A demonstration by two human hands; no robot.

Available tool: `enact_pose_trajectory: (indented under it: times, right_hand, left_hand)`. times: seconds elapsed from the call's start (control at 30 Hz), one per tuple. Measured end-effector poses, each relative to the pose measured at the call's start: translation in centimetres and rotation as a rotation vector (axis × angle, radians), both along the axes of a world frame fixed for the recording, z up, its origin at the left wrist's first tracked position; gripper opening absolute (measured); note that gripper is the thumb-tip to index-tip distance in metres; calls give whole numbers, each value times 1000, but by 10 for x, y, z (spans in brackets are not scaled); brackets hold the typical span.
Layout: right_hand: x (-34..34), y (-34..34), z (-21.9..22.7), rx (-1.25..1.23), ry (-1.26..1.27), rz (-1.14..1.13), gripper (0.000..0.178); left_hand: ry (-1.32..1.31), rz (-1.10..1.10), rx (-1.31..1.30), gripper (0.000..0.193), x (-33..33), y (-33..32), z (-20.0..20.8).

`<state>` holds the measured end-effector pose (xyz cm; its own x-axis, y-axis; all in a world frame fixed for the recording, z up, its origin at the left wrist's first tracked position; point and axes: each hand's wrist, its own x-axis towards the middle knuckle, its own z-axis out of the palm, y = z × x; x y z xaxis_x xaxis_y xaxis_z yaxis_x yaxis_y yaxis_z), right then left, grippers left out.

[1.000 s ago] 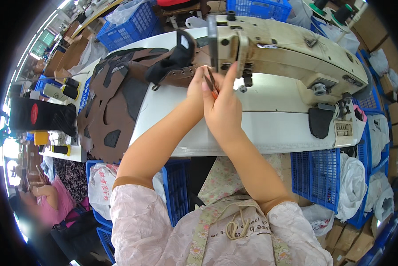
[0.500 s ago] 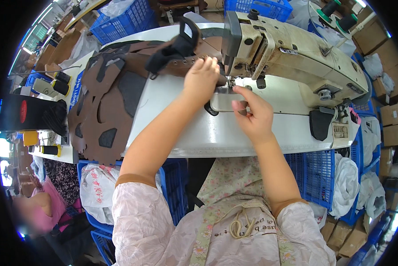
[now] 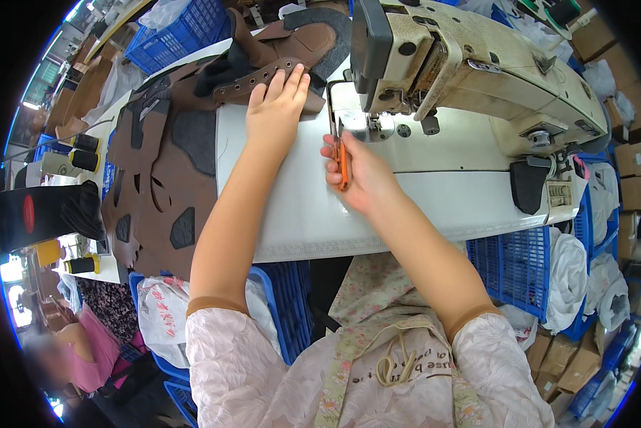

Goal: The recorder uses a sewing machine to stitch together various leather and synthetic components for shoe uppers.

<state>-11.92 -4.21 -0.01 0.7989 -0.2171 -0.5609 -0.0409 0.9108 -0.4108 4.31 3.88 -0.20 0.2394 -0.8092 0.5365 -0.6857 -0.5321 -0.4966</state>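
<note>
My left hand (image 3: 275, 107) lies with its fingers stretched out on a brown leather shoe upper (image 3: 252, 84), which has a row of metal eyelets and a dark lining. The upper sits at the left of the sewing machine (image 3: 470, 68), apart from the needle area. In my right hand (image 3: 363, 171) are orange-handled thread snips (image 3: 344, 165), fingers wrapped round them and blades pointing away from me. That hand is just in front of the metal plate (image 3: 356, 125) below the machine head.
Brown and dark cut leather pieces (image 3: 149, 192) cover the table's left side. Thread spools (image 3: 85, 159) stand beyond them. Blue crates (image 3: 509, 267) with white bags are under the table edge. Another person in pink (image 3: 95, 349) sits at the lower left.
My left hand and the shoe upper have moved left and away from the needle. My right hand has come left from beside the needle, and the orange snips now show in it.
</note>
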Motion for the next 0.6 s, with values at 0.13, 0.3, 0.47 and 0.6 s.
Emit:
enact_pose_trajectory:
  times: [0.13,0.3,0.47,0.6]
  right_hand:
    - [26,-2,-2,17,19,-57,31]
    - [37,-3,-1,6,-13,-90,32]
    - [44,-3,2,-6,4,-109,28]
    - [46,-3,3,-16,32,-135,29]
  left_hand:
    - [9,-28,-76,46,0,3,-4]
    - [52,-23,-117,56,-1,3,-6]
    - [26,-21,-116,48,-1,3,-6]
    - [27,-24,-117,48,-1,4,-6]
